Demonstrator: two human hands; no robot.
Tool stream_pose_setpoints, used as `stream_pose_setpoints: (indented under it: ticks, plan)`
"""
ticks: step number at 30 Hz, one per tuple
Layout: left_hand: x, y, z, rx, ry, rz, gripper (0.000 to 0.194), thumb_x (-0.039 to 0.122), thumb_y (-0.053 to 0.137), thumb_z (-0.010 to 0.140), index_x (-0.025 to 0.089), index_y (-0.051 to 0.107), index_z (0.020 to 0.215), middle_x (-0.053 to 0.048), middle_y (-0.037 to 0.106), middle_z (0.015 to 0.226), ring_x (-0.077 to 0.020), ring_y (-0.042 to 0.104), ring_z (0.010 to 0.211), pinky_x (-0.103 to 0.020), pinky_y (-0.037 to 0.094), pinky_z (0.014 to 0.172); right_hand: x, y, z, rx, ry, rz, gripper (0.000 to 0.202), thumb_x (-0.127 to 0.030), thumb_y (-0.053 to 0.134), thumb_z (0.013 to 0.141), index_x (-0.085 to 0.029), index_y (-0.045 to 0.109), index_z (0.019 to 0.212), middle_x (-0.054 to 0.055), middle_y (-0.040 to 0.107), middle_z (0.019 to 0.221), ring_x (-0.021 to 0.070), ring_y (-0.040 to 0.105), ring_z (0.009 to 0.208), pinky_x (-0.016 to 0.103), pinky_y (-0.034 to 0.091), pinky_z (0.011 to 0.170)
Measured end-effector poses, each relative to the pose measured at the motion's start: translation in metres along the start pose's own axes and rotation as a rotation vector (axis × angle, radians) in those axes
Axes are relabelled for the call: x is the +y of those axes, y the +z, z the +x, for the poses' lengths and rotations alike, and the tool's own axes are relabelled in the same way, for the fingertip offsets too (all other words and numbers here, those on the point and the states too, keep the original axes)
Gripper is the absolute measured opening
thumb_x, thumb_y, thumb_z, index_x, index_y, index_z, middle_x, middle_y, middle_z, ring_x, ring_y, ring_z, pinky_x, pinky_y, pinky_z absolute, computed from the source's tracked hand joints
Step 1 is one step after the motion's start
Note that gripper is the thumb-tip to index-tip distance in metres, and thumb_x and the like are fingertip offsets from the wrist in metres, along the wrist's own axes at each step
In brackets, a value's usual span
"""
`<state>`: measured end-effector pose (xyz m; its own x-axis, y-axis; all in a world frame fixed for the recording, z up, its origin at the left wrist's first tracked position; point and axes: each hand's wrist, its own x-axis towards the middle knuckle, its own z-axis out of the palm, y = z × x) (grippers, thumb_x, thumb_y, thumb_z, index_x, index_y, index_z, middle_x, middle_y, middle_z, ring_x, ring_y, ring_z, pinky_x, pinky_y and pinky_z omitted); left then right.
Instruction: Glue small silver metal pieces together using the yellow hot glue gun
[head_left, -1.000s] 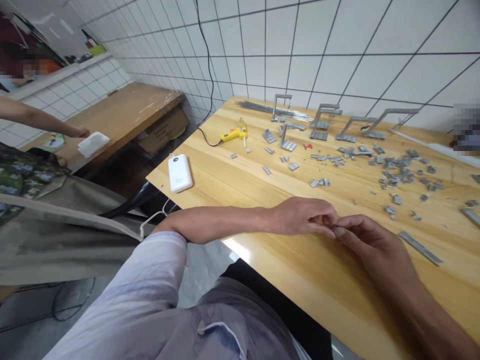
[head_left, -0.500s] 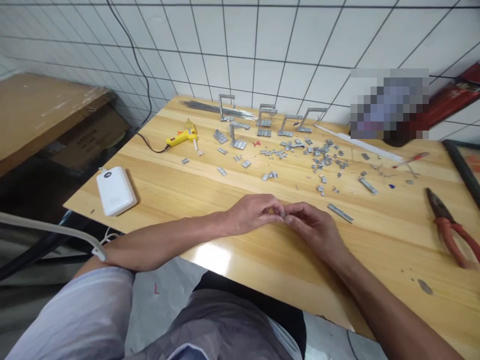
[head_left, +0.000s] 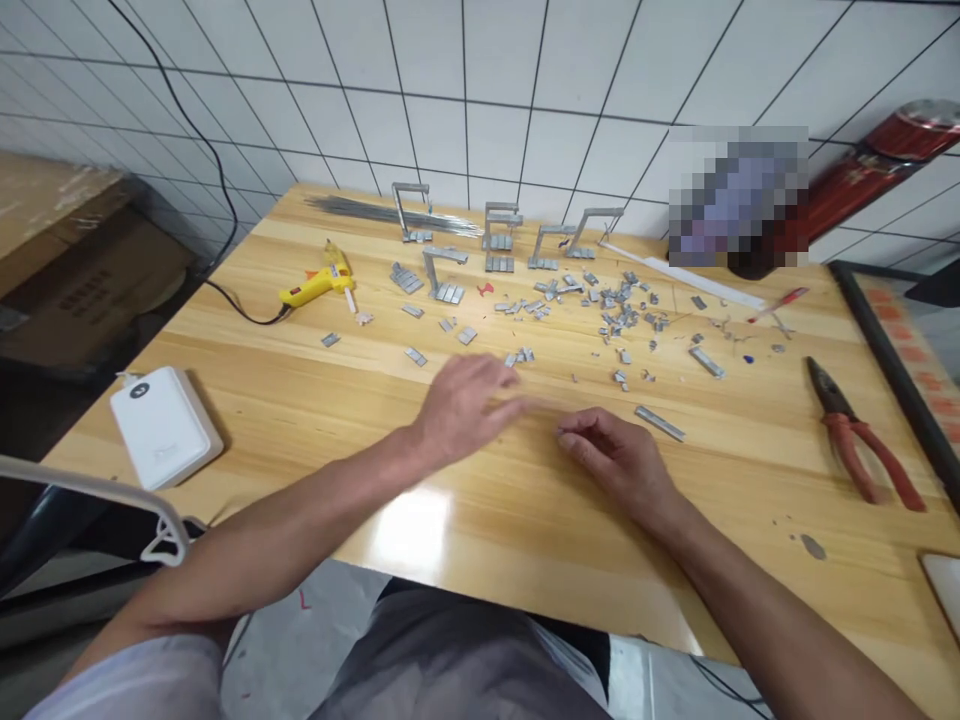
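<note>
My left hand [head_left: 466,408] is over the table, slightly blurred, its thumb and fingers apart and nothing visible between them. Just beyond its fingers lie small grey metal pieces [head_left: 519,357]. My right hand [head_left: 611,450] rests low over the wood with thumb and forefinger pinched together. Whatever is in that pinch is too small and covered to make out. A flat grey metal strip [head_left: 660,423] lies right of the right hand's knuckles. Farther back stand several small bent-metal frames [head_left: 446,275], near a heap of grey metal scraps [head_left: 621,312].
On the left are a yellow glue gun [head_left: 319,285] and a white power bank [head_left: 166,428]. Red-handled pliers [head_left: 862,440] lie on the right. Thin metal rods [head_left: 390,214] lie by the tiled wall, and a red flask [head_left: 862,190] leans at back right.
My left hand has drawn away to the left from my right hand, and its fingers have parted. My right hand keeps its pinch. The view has shifted to the right.
</note>
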<state>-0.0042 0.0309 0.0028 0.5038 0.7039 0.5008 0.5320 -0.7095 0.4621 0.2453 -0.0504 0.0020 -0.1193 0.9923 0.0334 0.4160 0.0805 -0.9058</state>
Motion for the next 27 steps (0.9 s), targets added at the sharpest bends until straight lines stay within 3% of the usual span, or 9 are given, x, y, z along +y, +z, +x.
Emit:
stream_pose_setpoints:
  ticks: [2, 5, 10, 15, 17, 21, 24, 27]
  plan:
    - [-0.011, -0.002, 0.010, -0.002, -0.147, 0.140, 0.029, 0.047, 0.073, 0.100, 0.019, 0.070, 0.105, -0.011, 0.077, 0.104, -0.0282, 0.071, 0.102, -0.041, 0.050, 0.088, 0.004, 0.000, 0.000, 0.068, -0.036, -0.069, 0.020, -0.044, 0.071, 0.096, -0.025, 0.077, 0.100, 0.003, 0.081, 0.086, 0.0181, 0.072, 0.072, 0.031, 0.060, 0.068]
    - [-0.019, 0.004, 0.022, -0.109, -0.266, 0.204, 0.030, 0.045, 0.079, 0.093, 0.019, 0.070, 0.104, -0.012, 0.075, 0.107, -0.0316, 0.070, 0.103, -0.044, 0.050, 0.090, 0.006, -0.002, 0.001, 0.094, -0.113, -0.175, 0.016, -0.038, 0.065, 0.099, -0.026, 0.076, 0.103, 0.005, 0.082, 0.093, 0.0198, 0.075, 0.077, 0.035, 0.062, 0.073]
    - [-0.019, 0.015, 0.027, -0.166, -0.287, 0.181, 0.005, 0.025, 0.069, 0.093, 0.020, 0.070, 0.093, -0.009, 0.075, 0.095, -0.0278, 0.069, 0.093, -0.041, 0.050, 0.086, 0.000, -0.003, 0.003, 0.077, -0.255, -0.281, 0.017, -0.027, 0.058, 0.104, -0.027, 0.075, 0.104, 0.005, 0.082, 0.095, 0.0201, 0.077, 0.086, 0.035, 0.062, 0.079]
    - [-0.018, -0.005, 0.022, -0.176, -0.334, 0.039, 0.015, 0.020, 0.058, 0.096, 0.019, 0.070, 0.087, -0.007, 0.077, 0.091, -0.0228, 0.068, 0.086, -0.035, 0.050, 0.080, 0.000, 0.000, 0.003, 0.089, -0.243, -0.304, 0.017, -0.028, 0.060, 0.102, -0.027, 0.076, 0.106, 0.005, 0.081, 0.094, 0.0198, 0.076, 0.080, 0.035, 0.061, 0.075]
    - [-0.013, -0.015, 0.020, -0.238, -0.333, -0.070, 0.020, 0.024, 0.055, 0.099, 0.019, 0.070, 0.085, -0.004, 0.076, 0.089, -0.0203, 0.067, 0.081, -0.032, 0.049, 0.075, 0.002, 0.001, 0.003, 0.093, -0.234, -0.297, 0.017, -0.029, 0.061, 0.100, -0.027, 0.077, 0.106, 0.004, 0.081, 0.091, 0.0189, 0.074, 0.074, 0.033, 0.060, 0.071]
    - [0.001, -0.025, 0.014, -0.493, -0.251, -0.259, 0.026, 0.030, 0.053, 0.101, 0.020, 0.071, 0.086, -0.001, 0.075, 0.084, -0.0172, 0.065, 0.075, -0.028, 0.045, 0.068, 0.005, 0.003, 0.004, 0.104, -0.191, -0.288, 0.019, -0.030, 0.065, 0.097, -0.024, 0.078, 0.109, 0.004, 0.081, 0.088, 0.0181, 0.072, 0.072, 0.032, 0.058, 0.070]
    - [0.011, -0.021, 0.013, -0.596, -0.168, -0.173, 0.026, 0.027, 0.049, 0.101, 0.019, 0.070, 0.087, -0.003, 0.074, 0.085, -0.0188, 0.065, 0.078, -0.030, 0.044, 0.071, 0.006, 0.004, 0.005, 0.076, -0.173, -0.294, 0.021, -0.030, 0.064, 0.098, -0.023, 0.078, 0.112, 0.004, 0.081, 0.090, 0.0186, 0.072, 0.074, 0.033, 0.057, 0.071]
    - [0.016, -0.018, 0.012, -0.578, -0.143, -0.017, 0.023, 0.026, 0.051, 0.100, 0.019, 0.069, 0.090, -0.005, 0.074, 0.090, -0.0216, 0.065, 0.083, -0.033, 0.045, 0.075, 0.006, 0.006, 0.007, 0.083, -0.270, -0.319, 0.018, -0.029, 0.063, 0.098, -0.023, 0.077, 0.109, 0.004, 0.077, 0.086, 0.0180, 0.068, 0.072, 0.033, 0.055, 0.070]
